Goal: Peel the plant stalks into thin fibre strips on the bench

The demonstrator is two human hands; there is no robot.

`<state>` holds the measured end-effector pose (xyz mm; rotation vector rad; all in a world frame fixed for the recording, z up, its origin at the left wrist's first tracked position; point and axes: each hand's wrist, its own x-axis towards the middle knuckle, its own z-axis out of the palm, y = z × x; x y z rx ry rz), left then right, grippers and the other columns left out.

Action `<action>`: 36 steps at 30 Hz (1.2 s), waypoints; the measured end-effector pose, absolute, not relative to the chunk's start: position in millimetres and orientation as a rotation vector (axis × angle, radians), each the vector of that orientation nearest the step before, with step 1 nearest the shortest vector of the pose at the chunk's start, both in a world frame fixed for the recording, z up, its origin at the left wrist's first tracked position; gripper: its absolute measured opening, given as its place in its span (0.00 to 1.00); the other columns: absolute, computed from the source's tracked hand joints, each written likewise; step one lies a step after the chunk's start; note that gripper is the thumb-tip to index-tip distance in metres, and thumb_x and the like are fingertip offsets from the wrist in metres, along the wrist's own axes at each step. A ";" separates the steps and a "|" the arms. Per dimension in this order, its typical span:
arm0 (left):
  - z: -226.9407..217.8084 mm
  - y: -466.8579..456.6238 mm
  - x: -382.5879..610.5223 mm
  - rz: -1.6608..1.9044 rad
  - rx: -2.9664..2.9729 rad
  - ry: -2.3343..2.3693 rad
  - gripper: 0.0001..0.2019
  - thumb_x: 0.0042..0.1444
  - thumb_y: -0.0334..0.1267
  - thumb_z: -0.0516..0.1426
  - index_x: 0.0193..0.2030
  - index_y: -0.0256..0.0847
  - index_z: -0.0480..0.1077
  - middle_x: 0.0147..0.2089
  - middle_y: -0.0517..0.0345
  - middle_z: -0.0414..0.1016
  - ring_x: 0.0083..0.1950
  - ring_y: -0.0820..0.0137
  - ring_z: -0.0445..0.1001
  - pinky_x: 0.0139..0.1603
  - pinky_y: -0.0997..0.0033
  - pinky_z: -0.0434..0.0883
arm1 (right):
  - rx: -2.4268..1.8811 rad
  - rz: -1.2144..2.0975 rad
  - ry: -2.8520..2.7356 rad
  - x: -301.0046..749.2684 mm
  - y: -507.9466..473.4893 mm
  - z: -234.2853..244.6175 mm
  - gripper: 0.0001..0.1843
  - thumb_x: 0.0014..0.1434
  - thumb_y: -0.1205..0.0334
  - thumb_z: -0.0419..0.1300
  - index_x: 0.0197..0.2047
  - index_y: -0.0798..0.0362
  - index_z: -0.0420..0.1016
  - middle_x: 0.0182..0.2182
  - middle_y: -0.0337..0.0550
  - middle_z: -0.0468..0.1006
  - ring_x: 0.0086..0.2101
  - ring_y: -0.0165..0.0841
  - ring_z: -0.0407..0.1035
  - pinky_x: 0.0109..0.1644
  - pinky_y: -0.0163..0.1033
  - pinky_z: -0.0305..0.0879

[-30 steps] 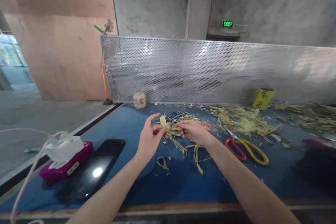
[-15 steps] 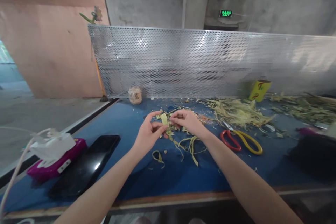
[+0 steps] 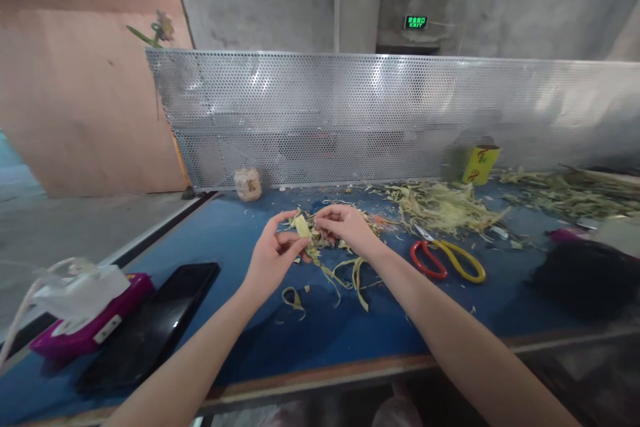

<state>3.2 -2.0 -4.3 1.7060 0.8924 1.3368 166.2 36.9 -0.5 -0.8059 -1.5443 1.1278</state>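
My left hand [image 3: 270, 255] pinches a pale green strip of dried plant leaf, like husk [image 3: 301, 225], between thumb and fingers, held upright over the table. Close by on its right, my right hand [image 3: 347, 227] has thumb and fingertips pressed together. What these fingertips hold, if anything, is hidden. Thin torn strips [image 3: 359, 283] lie below and between the hands, and one curled strip [image 3: 294, 300] rests nearer me. Scissors [image 3: 434, 242] with one red and one yellow handle lie to the right of my right forearm.
A heap of pale strips [image 3: 445, 207] and darker leaves [image 3: 575, 193] lies at the right. Behind them stands a yellow box [image 3: 481, 165] against a perforated metal panel [image 3: 300, 113]. A wrapped block [image 3: 248, 185] sits back left; a black phone [image 3: 155, 327] and purple power strip [image 3: 90, 328] lie front left.
The whole scene has shifted slightly left in view as the head turned. My hands keep nearly the same pose, the left still pinching the strip.
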 end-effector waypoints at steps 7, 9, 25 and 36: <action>-6.9 2.2 2.1 1.382 1.604 0.856 0.27 0.48 0.39 0.57 0.52 0.39 0.49 0.20 0.67 0.71 0.19 0.75 0.70 0.23 0.76 0.63 | -0.677 0.269 -2.017 161.2 19.4 5.4 0.06 0.53 0.64 0.55 0.29 0.53 0.73 0.27 0.41 0.72 0.29 0.28 0.66 0.33 0.33 0.63; -7.4 2.9 2.0 1.412 1.594 0.873 0.27 0.48 0.40 0.56 0.52 0.38 0.48 0.20 0.67 0.71 0.19 0.75 0.70 0.23 0.76 0.63 | -0.690 0.050 -2.116 160.1 16.6 4.7 0.08 0.55 0.67 0.52 0.30 0.54 0.73 0.28 0.42 0.73 0.31 0.29 0.66 0.36 0.34 0.63; -13.8 -1.0 0.6 1.442 1.768 1.203 0.29 0.50 0.37 0.54 0.57 0.37 0.48 0.22 0.62 0.74 0.24 0.70 0.74 0.31 0.70 0.68 | -0.768 -0.268 -2.447 156.8 16.2 4.4 0.10 0.57 0.70 0.51 0.28 0.57 0.73 0.26 0.45 0.73 0.31 0.31 0.66 0.36 0.35 0.64; -18.2 2.6 2.9 1.398 1.706 1.149 0.31 0.50 0.37 0.54 0.58 0.37 0.44 0.22 0.62 0.74 0.24 0.69 0.74 0.32 0.68 0.70 | -0.691 -0.761 -2.590 157.0 15.9 -1.3 0.12 0.58 0.73 0.47 0.32 0.61 0.71 0.28 0.49 0.71 0.33 0.34 0.64 0.37 0.38 0.64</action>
